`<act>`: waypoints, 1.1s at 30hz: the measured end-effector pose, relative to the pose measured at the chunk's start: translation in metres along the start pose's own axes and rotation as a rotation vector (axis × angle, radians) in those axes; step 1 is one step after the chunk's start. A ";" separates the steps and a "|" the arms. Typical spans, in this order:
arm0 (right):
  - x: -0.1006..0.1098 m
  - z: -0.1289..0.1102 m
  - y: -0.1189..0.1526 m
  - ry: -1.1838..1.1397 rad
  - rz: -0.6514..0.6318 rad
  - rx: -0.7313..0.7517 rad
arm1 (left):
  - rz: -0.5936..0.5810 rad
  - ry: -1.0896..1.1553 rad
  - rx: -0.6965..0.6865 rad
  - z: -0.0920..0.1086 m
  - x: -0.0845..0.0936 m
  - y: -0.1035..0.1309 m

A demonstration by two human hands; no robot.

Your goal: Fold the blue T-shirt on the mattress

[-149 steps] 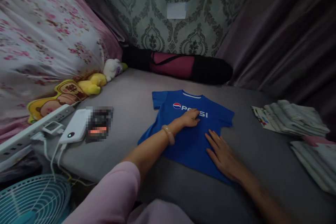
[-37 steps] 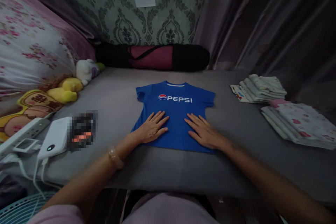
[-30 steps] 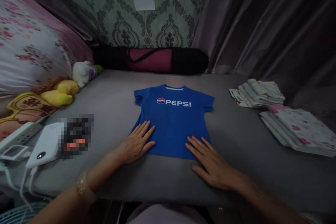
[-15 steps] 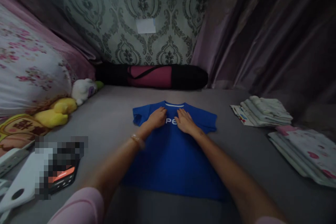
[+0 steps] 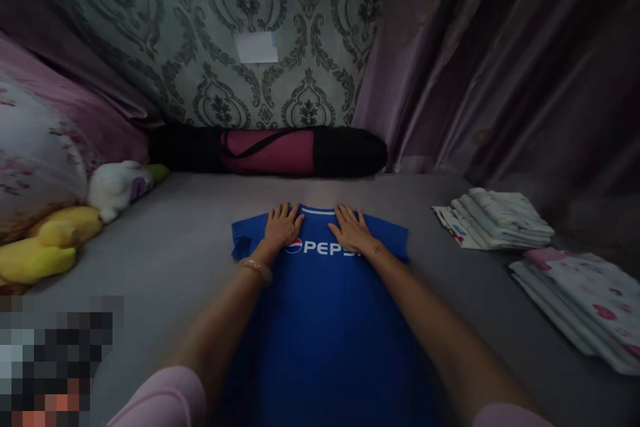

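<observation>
A blue T-shirt with a white "PEPSI" print lies spread out on the grey bed sheet, its collar at the far side. My left hand rests flat on its left shoulder, fingers outstretched and pointing away from me. On the other side of the collar, my right hand lies flat near the right shoulder, fingers spread. Part of the print is covered by my right hand. The left sleeve looks slightly crumpled at its edge. Neither hand grasps anything.
Two stacks of folded cloths, a farther stack and a nearer stack, lie at the right. A black and pink long bag lies along the wall. Plush toys sit at the left. A blurred-out patch covers the lower left corner.
Both hands have moved apart, from the chest print out toward the shoulders, and their fingers have spread. More of the print now shows. The view has shifted a little to the right.
</observation>
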State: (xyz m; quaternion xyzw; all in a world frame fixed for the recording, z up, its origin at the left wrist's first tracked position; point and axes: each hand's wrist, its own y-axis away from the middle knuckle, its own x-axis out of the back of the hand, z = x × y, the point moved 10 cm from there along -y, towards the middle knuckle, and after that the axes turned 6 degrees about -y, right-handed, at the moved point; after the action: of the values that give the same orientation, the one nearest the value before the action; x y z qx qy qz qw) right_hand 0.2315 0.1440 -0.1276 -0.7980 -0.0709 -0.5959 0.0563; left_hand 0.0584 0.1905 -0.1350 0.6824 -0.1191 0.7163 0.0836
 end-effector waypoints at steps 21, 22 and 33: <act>0.072 0.202 0.171 -0.028 0.161 -0.510 | -0.150 0.049 0.032 0.003 0.015 -0.010; 0.073 0.205 0.191 -0.077 0.195 -0.542 | -0.121 0.055 0.023 0.009 0.023 -0.012; 0.043 0.100 0.285 -0.482 0.246 -0.522 | -0.139 0.343 -0.429 0.217 0.049 0.011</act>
State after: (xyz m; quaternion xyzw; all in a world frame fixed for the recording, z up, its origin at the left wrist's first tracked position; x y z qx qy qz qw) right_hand 0.3896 -0.1171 -0.1165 -0.9054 0.1685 -0.3778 -0.0959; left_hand 0.2607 0.1157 -0.0779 0.5244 -0.2050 0.7722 0.2943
